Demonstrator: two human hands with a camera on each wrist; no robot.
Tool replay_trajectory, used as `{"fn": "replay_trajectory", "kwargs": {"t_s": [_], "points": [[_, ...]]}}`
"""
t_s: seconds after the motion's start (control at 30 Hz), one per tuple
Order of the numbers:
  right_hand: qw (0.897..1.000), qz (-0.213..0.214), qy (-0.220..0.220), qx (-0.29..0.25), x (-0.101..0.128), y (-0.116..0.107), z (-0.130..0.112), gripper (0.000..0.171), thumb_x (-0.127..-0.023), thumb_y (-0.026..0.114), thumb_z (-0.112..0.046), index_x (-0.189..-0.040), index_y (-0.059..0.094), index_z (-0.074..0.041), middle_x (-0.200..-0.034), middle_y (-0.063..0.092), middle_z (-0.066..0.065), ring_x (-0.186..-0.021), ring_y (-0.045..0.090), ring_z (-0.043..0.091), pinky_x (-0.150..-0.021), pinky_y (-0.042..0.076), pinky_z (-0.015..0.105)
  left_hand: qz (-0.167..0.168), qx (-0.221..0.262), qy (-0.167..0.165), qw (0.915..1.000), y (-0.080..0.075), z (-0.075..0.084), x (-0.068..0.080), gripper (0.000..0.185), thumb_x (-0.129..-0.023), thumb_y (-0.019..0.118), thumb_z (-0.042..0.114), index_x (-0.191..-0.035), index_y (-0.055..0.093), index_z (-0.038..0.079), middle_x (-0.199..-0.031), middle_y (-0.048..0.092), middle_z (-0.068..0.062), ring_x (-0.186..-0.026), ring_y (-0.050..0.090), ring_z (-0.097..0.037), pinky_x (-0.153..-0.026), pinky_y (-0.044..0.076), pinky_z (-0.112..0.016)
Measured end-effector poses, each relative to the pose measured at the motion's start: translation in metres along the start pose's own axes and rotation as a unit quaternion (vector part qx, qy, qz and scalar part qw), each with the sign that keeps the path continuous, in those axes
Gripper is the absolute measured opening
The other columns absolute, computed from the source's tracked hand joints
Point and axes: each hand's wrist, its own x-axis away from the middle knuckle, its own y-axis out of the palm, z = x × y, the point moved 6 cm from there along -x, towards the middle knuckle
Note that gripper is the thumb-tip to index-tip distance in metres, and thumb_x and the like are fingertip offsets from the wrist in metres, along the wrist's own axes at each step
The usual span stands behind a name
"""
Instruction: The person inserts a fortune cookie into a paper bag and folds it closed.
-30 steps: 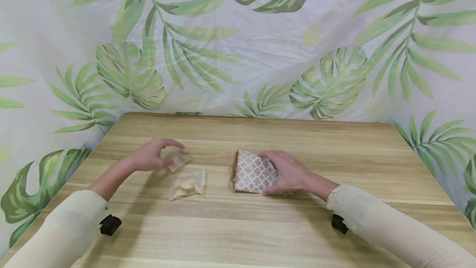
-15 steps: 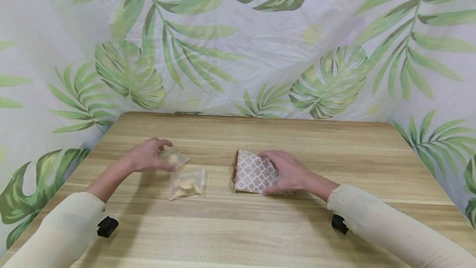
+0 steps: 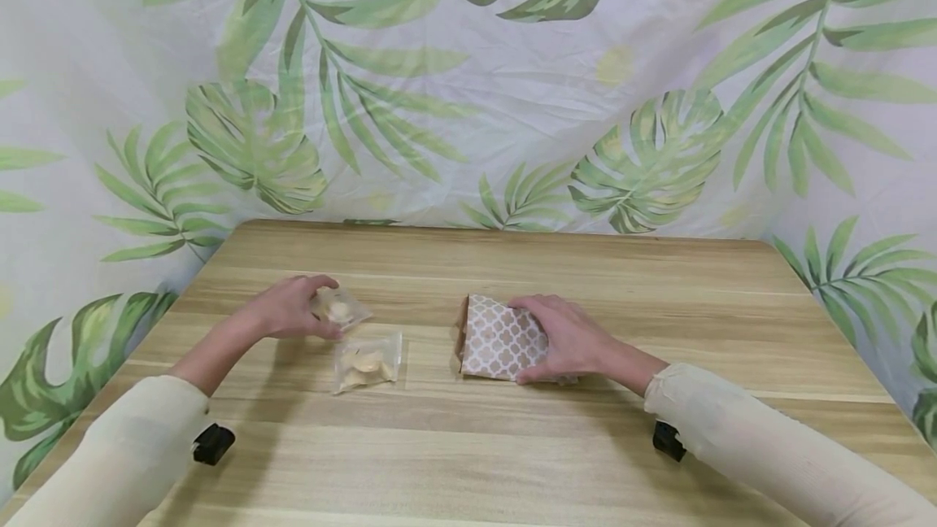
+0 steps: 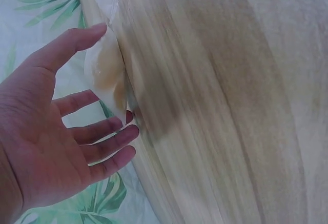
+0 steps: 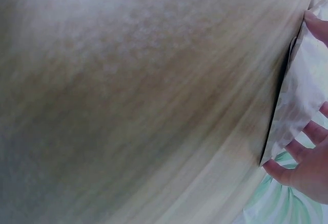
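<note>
On the left of the head view, my left hand (image 3: 289, 309) spans a small clear plastic packet (image 3: 353, 312) holding pale yellowish pieces. The left wrist view has my thumb at one edge of this packet (image 4: 106, 62) and fingertips at its opposite corner. Just in front of it lies a second clear packet (image 3: 368, 363) with similar pieces. My right hand (image 3: 571, 338) grips a brown paper bag (image 3: 501, 338) with a white lattice print, lying flat with its open end to the left. In the right wrist view, thumb and fingers hold opposite edges of the bag (image 5: 300, 88).
Everything lies on a wood-grain table (image 3: 468, 454). Behind it hangs a white cloth (image 3: 512, 104) printed with green leaves. A black device (image 3: 214, 444) shows at the left wrist and another black device (image 3: 668, 439) at the right wrist.
My left hand has come down onto the rear packet, and its thumb and fingers have closed in around it. That packet has shifted slightly left. The right hand and bag have stayed put.
</note>
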Motion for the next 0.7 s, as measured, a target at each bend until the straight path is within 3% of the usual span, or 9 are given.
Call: {"fn": "replay_trajectory", "kwargs": {"t_s": [0.33, 0.4, 0.57, 0.7], "points": [[1.0, -0.003, 0.004, 0.002, 0.001, 0.0, 0.001, 0.108, -0.063, 0.095, -0.05, -0.151, 0.048, -0.012, -0.147, 0.057, 0.013, -0.132, 0.054, 0.035, -0.112, 0.04, 0.058, 0.019, 0.031, 0.023, 0.9991, 0.002, 0.009, -0.002, 0.083, -0.073, 0.083, 0.023, -0.144, 0.05, -0.008, -0.119, 0.063, -0.027, -0.095, 0.06, -0.031, -0.083, 0.052, -0.05], [1.0, -0.002, 0.003, 0.002, 0.001, 0.0, 0.001, 0.107, -0.063, 0.095, -0.05, -0.151, 0.048, -0.012, -0.147, 0.057, 0.013, -0.132, 0.054, 0.035, -0.112, 0.04, 0.057, 0.027, 0.039, 0.025, 0.9986, 0.001, 0.01, -0.003, 0.082, -0.074, 0.082, 0.021, -0.144, 0.05, -0.008, -0.122, 0.063, -0.029, -0.098, 0.061, -0.033, -0.084, 0.051, -0.05], [1.0, 0.001, 0.002, 0.001, 0.001, 0.0, 0.0, 0.107, -0.062, 0.096, -0.049, -0.151, 0.048, -0.011, -0.147, 0.058, 0.013, -0.132, 0.054, 0.035, -0.112, 0.041, 0.057, 0.057, 0.03, 0.037, 0.9972, -0.002, 0.015, -0.005, 0.08, -0.076, 0.082, 0.023, -0.145, 0.052, -0.005, -0.135, 0.059, -0.033, -0.122, 0.058, -0.049, -0.095, 0.049, -0.061], [1.0, 0.0, 0.001, 0.002, 0.0, 0.0, 0.0, 0.108, -0.063, 0.096, -0.049, -0.151, 0.048, -0.01, -0.147, 0.057, 0.014, -0.133, 0.054, 0.035, -0.112, 0.04, 0.057, 0.077, 0.033, 0.055, 0.9949, -0.004, 0.024, -0.005, 0.077, -0.076, 0.081, 0.021, -0.143, 0.054, -0.005, -0.134, 0.061, -0.031, -0.124, 0.058, -0.05, -0.096, 0.049, -0.062]]}}
